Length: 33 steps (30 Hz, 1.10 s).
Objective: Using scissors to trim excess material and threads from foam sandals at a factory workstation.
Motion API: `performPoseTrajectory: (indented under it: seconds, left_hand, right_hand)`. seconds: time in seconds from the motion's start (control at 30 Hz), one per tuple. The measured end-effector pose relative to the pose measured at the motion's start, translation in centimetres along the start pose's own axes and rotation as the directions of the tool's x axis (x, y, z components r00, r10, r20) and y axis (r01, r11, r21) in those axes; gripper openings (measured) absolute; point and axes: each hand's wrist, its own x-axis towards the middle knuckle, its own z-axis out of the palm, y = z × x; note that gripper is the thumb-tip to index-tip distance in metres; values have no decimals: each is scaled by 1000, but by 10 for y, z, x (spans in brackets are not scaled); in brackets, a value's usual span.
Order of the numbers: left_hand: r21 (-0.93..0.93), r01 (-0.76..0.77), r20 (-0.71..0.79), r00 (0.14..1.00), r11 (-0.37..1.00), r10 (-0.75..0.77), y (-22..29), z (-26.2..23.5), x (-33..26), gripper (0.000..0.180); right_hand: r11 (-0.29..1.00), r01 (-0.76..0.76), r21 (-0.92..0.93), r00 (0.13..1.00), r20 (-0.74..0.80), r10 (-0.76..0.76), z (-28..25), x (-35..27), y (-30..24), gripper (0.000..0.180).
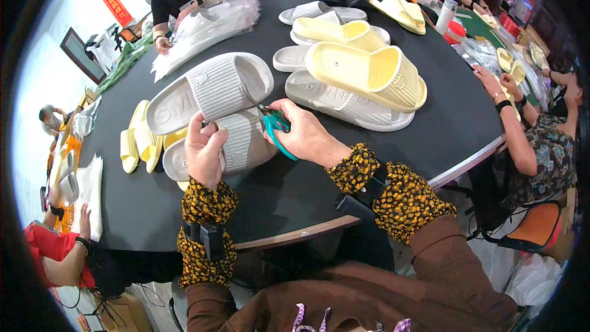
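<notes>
A pair of light grey slide slippers lies in front of me, their ribbed straps up. My left hand (206, 154) is closed on the edge of the nearer grey slide (249, 141), thumb and fingers at its strap. Just beyond it, the farther grey slide (218, 89) leans close against it. In my right hand (310, 135) is a pair of small scissors (278, 130) with teal handles. The blade tips sit by the straps where the two slides meet; whether they touch anything I cannot tell. Partly under the nearer slide, a yellow slipper shows at its edges.
Yellow slides (144, 138) rest at the left. Stacked yellow (369, 71) and grey slides (350, 104) stand right of centre on the black table (332, 187). Clear plastic bags (215, 21) lie at the far left. Co-workers' hands (491, 83) are at the right edge.
</notes>
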Motion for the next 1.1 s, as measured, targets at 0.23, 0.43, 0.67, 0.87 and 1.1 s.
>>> performPoseTrajectory:
  seconds: [0.23,0.43,0.67,0.87,1.1]
  left_hand:
    - [12,14,-2,1000,1000,-14,3,6,2,49]
    - [11,-1,21,1000,1000,0,5,9,2,49]
    - [9,3,38,999,1000,-3,2,7,3,50]
    - [19,-1,65,998,1000,0,1,4,4,46]
    - [49,-26,77,997,998,23,-3,2,4,42]
  right_hand:
    - [997,62,37,997,-41,-61,1,4,5,43]
    - [997,76,25,997,-23,-76,-1,6,5,40]
    - [991,131,18,991,-39,-130,-4,6,2,40]
    - [986,97,135,993,-75,-87,-1,8,5,40]
    - [991,130,33,983,-139,-124,-6,9,0,44]
